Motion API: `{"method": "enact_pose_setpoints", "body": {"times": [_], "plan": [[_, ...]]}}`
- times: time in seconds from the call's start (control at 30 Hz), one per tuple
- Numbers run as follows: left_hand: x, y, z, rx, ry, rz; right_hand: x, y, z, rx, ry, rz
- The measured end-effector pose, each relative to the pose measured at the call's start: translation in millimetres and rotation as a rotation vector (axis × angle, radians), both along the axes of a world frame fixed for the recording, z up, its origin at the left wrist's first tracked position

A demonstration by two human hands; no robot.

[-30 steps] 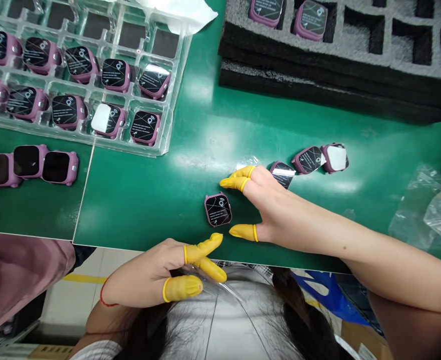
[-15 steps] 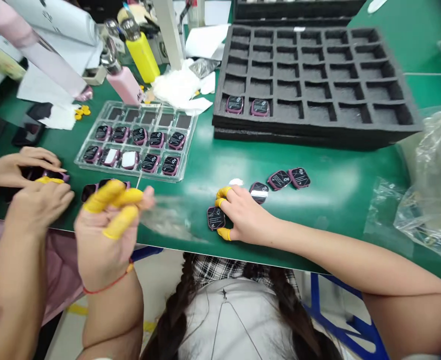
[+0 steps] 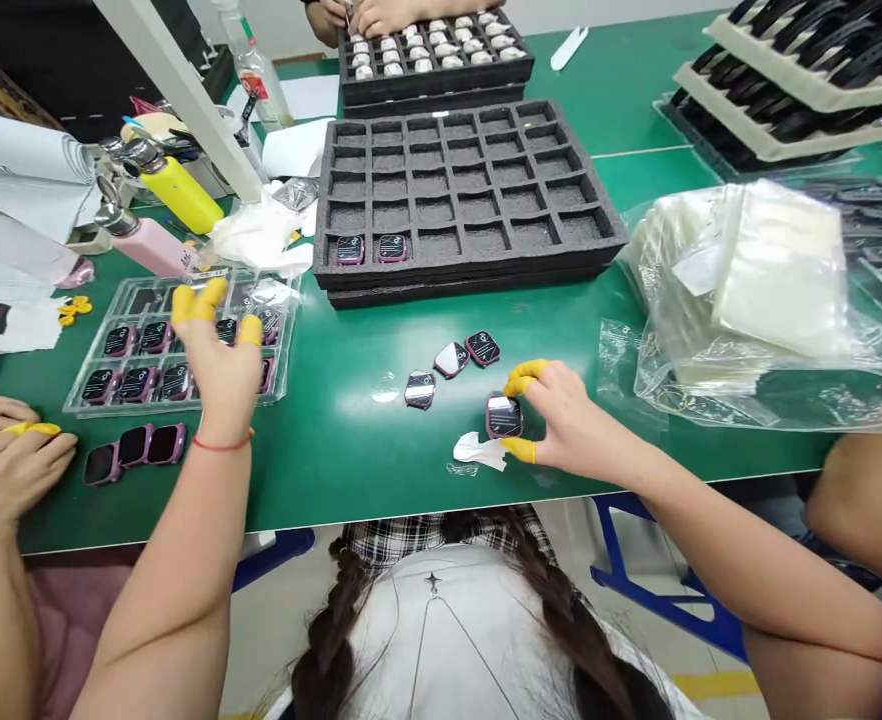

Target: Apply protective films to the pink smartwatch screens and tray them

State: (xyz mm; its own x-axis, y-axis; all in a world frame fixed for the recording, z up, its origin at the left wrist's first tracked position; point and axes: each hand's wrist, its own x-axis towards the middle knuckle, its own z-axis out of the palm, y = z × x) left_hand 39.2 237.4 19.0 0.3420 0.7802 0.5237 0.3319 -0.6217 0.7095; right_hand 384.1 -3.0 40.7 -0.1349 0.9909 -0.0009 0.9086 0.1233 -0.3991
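My right hand (image 3: 567, 415), with yellow finger cots, grips a purple-framed smartwatch (image 3: 504, 416) by its edges near the front of the table. Touching or close beside that watch lies a crumpled white scrap (image 3: 478, 452). To its left, three more watches lie face up: one smartwatch (image 3: 420, 389) sits apart from a touching pair (image 3: 467, 352). My left hand (image 3: 220, 350), also in yellow finger cots, is over the clear compartment tray (image 3: 282, 375), fingers spread. Several watches sit in that tray, some hidden behind the hand. Clear film (image 3: 270, 291) shows near the left fingers; whether it touches them I cannot tell.
A black foam tray (image 3: 471, 275) holds two watches in its front left pockets. Plastic bags (image 3: 741, 290) lie at right. Another person's hands (image 3: 17, 455) are at far left beside three watches (image 3: 135, 450). Bottles (image 3: 145, 240) stand behind the clear tray.
My view has shifted. My left hand has gone forward over the clear tray and its fingers have spread; the blurred clear film has left the table's front. My right hand still holds a watch.
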Motion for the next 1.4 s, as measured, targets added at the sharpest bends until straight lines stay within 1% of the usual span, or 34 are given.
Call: {"method": "enact_pose_setpoints", "body": {"times": [0.03,0.07,0.1,0.13,0.2,0.23,0.27,0.3,0.37,0.4,0.43,0.47,0.53,0.6,0.67,0.73,0.8,0.87,0.93,1.13,1.27,1.33,1.4], "plan": [[10,-23,-1.9,0.054,0.131,0.049,8,1,-5.1,-0.026,-0.006,-0.034],[22,-44,-3.1,0.054,0.196,0.016,14,3,-10.0,-0.055,-0.015,-0.057],[34,-62,-4.0,0.032,0.266,-0.053,19,5,-14.4,-0.085,-0.026,-0.068],[46,-77,-5.1,-0.002,0.357,-0.161,23,7,-18.4,-0.114,-0.036,-0.069],[67,-93,-8.9,-0.081,0.494,-0.376,31,10,-23.7,-0.147,-0.044,-0.051],[75,-96,-11.8,-0.108,0.539,-0.448,34,11,-24.8,-0.142,-0.038,-0.041],[82,-95,-15.2,-0.126,0.561,-0.488,37,13,-24.5,-0.121,-0.017,-0.037],[87,-93,-18.8,-0.134,0.564,-0.498,38,14,-23.0,-0.085,0.028,-0.044],[93,-89,-25.0,-0.144,0.562,-0.5,36,19,-16.7,-0.025,0.197,-0.091],[95,-88,-26.7,-0.143,0.551,-0.49,32,22,-12.6,-0.033,0.319,-0.127],[96,-89,-27.1,-0.14,0.534,-0.473,25,26,-8.3,-0.076,0.456,-0.167],[97,-92,-25.9,-0.135,0.512,-0.451,16,31,-4.2,-0.152,0.593,-0.203],[100,-101,-18.9,-0.125,0.461,-0.407,-3,40,2.6,-0.335,0.789,-0.256],[103,-112,-8.0,-0.107,0.385,-0.377,-22,49,6.9,-0.448,0.878,-0.263],[106,-122,3.1,-0.073,0.306,-0.362,-35,55,8.9,-0.505,0.951,-0.241],[111,-129,11.0,-0.033,0.255,-0.346,-42,59,9.4,-0.559,1.105,-0.239],[115,-133,14.0,0.009,0.241,-0.335,-45,60,8.9,-0.619,1.295,-0.278],[117,-136,12.8,0.041,0.229,-0.332,-47,60,7.7,-0.653,1.443,-0.328],[118,-139,9.7,0.051,0.209,-0.329,-48,58,6.3,-0.683,1.515,-0.369],[116,-147,3.6,0.014,0.159,-0.34,-53,55,1.7,-0.713,1.589,-0.41],[115,-152,2.7,-0.041,0.175,-0.325,-54,55,0.2,-0.692,1.596,-0.396],[116,-154,2.9,-0.029,0.185,-0.329,-54,54,-0.7,-0.661,1.572,-0.402],[116,-155,3.8,-0.02,0.187,-0.317,-55,53,-2.6,-0.675,1.551,-0.421]]}}
